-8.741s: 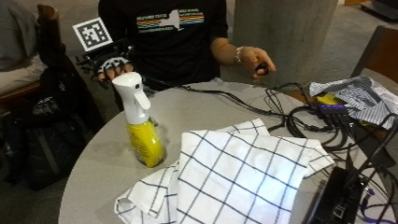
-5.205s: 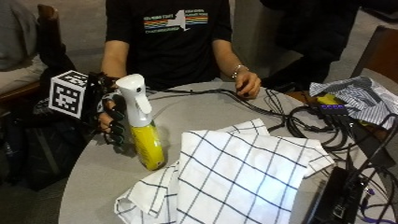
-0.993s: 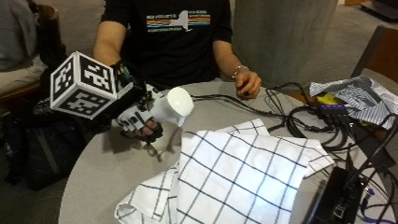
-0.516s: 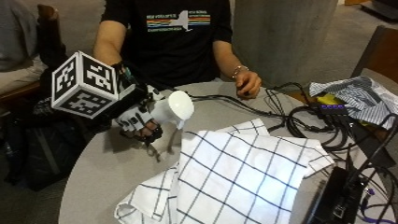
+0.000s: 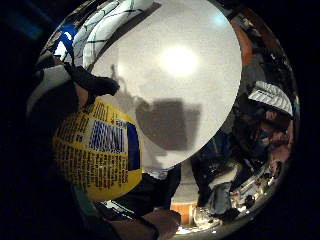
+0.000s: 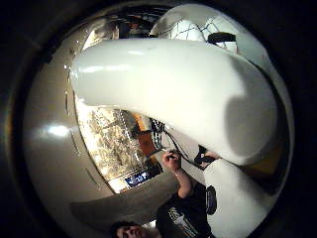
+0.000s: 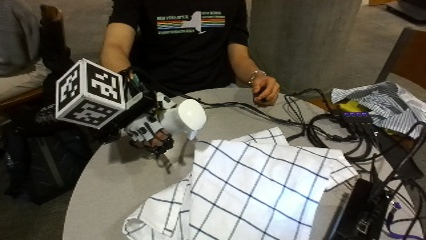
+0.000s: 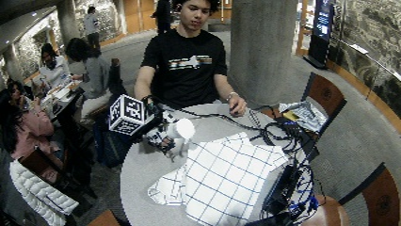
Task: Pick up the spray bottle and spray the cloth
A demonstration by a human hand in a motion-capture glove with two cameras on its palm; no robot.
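Spray bottle (image 7: 185, 117): white trigger head, yellow body with a blue-panelled printed label, text unreadable. Gripped by the gloved right hand (image 7: 148, 131), lifted above the table's (image 7: 120, 175) left edge, nozzle towards the cloth (image 7: 256, 192). Cloth: white, dark check, spread mid-table. Cables (image 7: 319, 127) and striped fabric (image 7: 383, 102) at the right edge. Bare left hand (image 7: 265, 90) rests at the far edge.
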